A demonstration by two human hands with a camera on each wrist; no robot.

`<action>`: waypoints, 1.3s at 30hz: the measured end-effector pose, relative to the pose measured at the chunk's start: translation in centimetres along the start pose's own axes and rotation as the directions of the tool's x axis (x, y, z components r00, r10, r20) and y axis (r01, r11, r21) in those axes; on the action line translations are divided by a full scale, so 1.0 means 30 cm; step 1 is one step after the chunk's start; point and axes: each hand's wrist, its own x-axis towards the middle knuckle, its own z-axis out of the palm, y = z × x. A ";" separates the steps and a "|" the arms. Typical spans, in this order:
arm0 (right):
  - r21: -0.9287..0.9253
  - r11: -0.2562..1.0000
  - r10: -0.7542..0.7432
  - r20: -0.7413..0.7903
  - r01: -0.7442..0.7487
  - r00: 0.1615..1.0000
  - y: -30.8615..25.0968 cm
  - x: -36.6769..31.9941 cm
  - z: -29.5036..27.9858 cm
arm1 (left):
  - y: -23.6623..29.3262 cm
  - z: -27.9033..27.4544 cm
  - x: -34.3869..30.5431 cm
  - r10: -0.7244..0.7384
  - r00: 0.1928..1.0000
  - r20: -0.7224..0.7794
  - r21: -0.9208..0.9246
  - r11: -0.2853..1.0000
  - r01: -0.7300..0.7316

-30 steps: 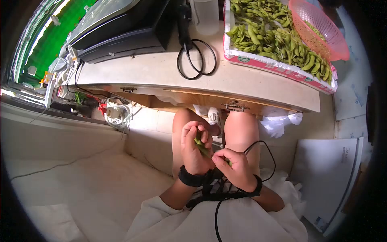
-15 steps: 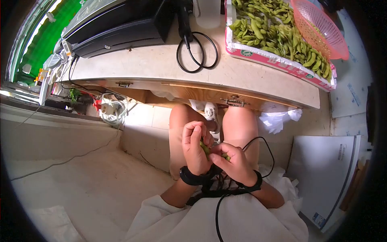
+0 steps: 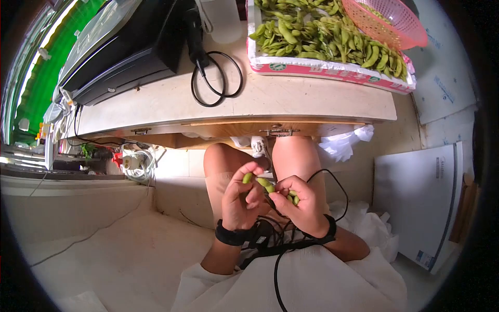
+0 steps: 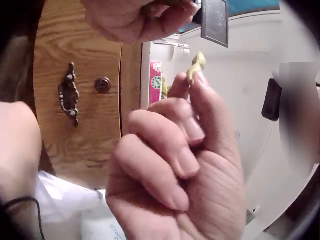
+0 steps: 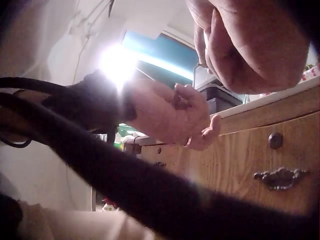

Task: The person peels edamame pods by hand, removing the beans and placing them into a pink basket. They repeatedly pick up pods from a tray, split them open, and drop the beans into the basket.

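My left hand (image 3: 241,202) is raised over the lap, its thumb and forefinger pinching a green edamame pod (image 4: 197,67) at the tip. The other fingers of that hand curl toward the palm. To its right, my right hand (image 3: 304,205) grips several edamame pods (image 3: 293,197), partly hidden by its fingers. Another edamame pod (image 3: 266,184) sticks out from the right thumb and forefinger toward the left hand. In the right wrist view, the right hand (image 5: 245,45) hangs above and the left hand (image 5: 172,112) lies beyond it.
On the desk (image 3: 312,101) stands a pink-sided box (image 3: 332,72) heaped with edamame pods, a pink basket (image 3: 387,26) resting in it. A black cash drawer (image 3: 125,73) and a looped black cable (image 3: 223,93) are further left. A white cabinet (image 3: 416,203) stands at right.
My left hand has drawn apart from the right one, and a pod now shows between its fingertips. The pods in the right hand are more exposed. The head view has shifted right.
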 end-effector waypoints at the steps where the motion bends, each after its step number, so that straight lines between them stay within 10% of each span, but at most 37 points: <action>1: 0.000 1.000 0.008 -0.010 -0.008 1.000 -0.003 0.001 -0.001 | -0.009 -0.004 -0.009 -0.005 1.000 0.000 0.004 1.000 0.005; 7: -0.038 0.999 0.009 0.019 -0.008 1.000 -0.027 0.001 -0.018 | -0.061 0.032 -0.031 0.173 0.983 0.064 0.450 0.874 -0.183; 17: 0.135 0.987 0.067 0.141 -0.086 0.988 -0.060 0.025 -0.078 | -0.028 0.044 -0.071 0.126 0.988 0.084 0.605 0.782 -0.151; 39: 0.330 0.898 0.265 0.124 -0.292 0.956 0.041 0.006 -0.058 | -0.063 -0.010 -0.041 -0.077 0.994 0.073 0.428 0.903 0.039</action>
